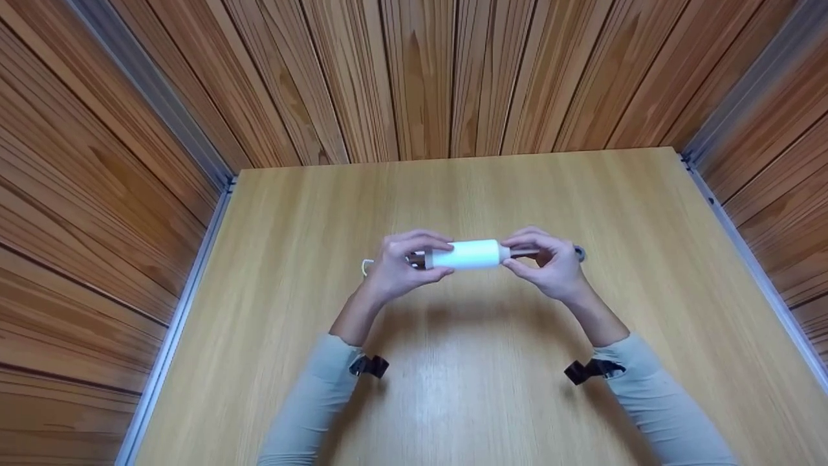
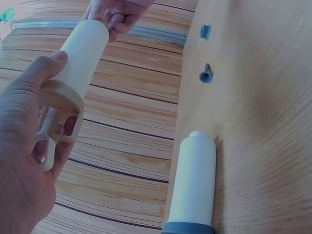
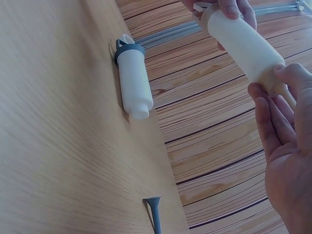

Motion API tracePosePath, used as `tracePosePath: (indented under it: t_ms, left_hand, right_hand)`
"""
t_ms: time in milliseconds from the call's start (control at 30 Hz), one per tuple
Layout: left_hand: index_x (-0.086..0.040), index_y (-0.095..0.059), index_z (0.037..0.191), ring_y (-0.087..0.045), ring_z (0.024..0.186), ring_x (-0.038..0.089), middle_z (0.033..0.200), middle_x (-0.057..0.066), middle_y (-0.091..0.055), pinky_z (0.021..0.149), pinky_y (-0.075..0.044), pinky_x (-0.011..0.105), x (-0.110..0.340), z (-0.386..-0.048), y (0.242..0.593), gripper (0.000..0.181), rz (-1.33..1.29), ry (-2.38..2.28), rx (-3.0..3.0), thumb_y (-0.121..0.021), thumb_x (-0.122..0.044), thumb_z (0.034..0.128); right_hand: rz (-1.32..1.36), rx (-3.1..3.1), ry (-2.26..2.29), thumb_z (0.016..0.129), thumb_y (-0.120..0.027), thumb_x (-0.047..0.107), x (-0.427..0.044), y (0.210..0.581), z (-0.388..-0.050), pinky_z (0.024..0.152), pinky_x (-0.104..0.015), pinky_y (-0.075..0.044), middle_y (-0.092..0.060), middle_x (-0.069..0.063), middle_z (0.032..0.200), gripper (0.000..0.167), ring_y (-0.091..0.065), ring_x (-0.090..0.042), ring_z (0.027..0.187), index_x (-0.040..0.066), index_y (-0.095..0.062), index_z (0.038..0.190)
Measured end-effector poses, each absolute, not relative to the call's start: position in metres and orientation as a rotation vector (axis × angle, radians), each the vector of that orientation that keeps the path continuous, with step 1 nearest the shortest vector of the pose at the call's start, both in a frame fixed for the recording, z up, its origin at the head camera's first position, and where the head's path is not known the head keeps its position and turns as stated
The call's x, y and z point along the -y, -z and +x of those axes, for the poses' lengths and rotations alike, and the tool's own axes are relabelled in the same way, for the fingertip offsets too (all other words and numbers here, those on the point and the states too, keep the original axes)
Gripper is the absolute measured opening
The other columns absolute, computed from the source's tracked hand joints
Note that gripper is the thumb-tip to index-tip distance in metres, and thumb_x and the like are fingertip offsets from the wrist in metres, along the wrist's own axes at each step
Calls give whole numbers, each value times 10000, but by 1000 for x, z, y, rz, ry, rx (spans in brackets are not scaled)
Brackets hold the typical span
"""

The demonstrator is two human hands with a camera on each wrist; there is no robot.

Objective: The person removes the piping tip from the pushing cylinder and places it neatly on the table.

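Between both hands, above the table, a white tube (image 1: 475, 254) is held level in the head view. My left hand (image 1: 407, 262) grips its left end, with the thumb on one side and fingers on the other. That end has a beige collar (image 2: 61, 96) and an open-frame handle (image 2: 51, 134) in the left wrist view. At the opposite end, my right hand (image 1: 548, 264) pinches the beige tapered tip (image 3: 269, 80) between thumb and fingertips. The fingers hide part of this tip.
A similar white tube (image 2: 192, 180) with a blue collar (image 3: 129, 50) lies on the wooden table (image 1: 453, 388). A small blue funnel-shaped piece (image 2: 206, 76) and another blue piece (image 2: 205, 32) are near it. Wood-panelled walls (image 1: 420, 77) stand behind and at both sides.
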State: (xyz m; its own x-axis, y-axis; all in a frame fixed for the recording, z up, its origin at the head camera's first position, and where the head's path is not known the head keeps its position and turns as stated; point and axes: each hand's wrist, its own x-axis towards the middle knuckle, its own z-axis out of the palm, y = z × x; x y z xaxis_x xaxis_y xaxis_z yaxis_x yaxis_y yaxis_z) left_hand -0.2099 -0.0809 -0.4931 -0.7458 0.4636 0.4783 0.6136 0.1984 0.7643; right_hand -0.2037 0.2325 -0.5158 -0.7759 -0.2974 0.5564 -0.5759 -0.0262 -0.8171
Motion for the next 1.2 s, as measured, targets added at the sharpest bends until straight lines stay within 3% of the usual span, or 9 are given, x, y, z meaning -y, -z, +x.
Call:
tracePosePath:
  t_ms: [200,467,800,1033,1200]
  left_hand:
    - [-16,-844,1191,-815,1192,377,1303,185,-824,938,-707,343,80,-210,492,304,-1059,1566,2314,-935,-66,906]
    - [-15,-855,1188,-816,1170,386,1286,194,-826,897,-724,449,79,-209,487,303,-1092,1544,2299,-937,-60,899]
    - [-37,-869,1165,-812,1134,355,1252,173,-836,899,-723,419,84,-210,485,284,-1138,1447,2271,-947,-77,894]
    - [-37,-871,1161,-817,1125,353,1243,174,-836,882,-725,417,84,-209,487,283,-1137,1434,2257,-950,-81,892]
    - [-34,-872,1159,-818,1123,361,1237,181,-833,873,-726,400,83,-209,486,289,-1135,1459,2244,-955,-68,883]
  right_hand:
    - [944,1999,-1903,822,-721,-342,-233,514,-203,967,-211,-664,-787,105,1200,346,-810,-33,1100,-251,-704,1156]
    - [936,1969,-1943,822,-708,-354,-233,513,-200,950,-211,-669,-789,95,1207,353,-804,-48,1100,-267,-684,1162]
    - [979,2005,-1955,827,-698,-337,-234,511,-201,990,-202,-654,-794,32,1284,569,-782,-57,1157,-269,-541,1369]
    - [944,2091,-1949,916,-636,-286,-229,511,-199,903,-184,-665,-755,151,1243,462,-778,-19,1096,-253,-522,1362]
    - [996,2064,-1994,925,-620,-290,-226,512,-198,847,-216,-681,-770,131,1219,383,-805,-38,987,-261,-517,1293]
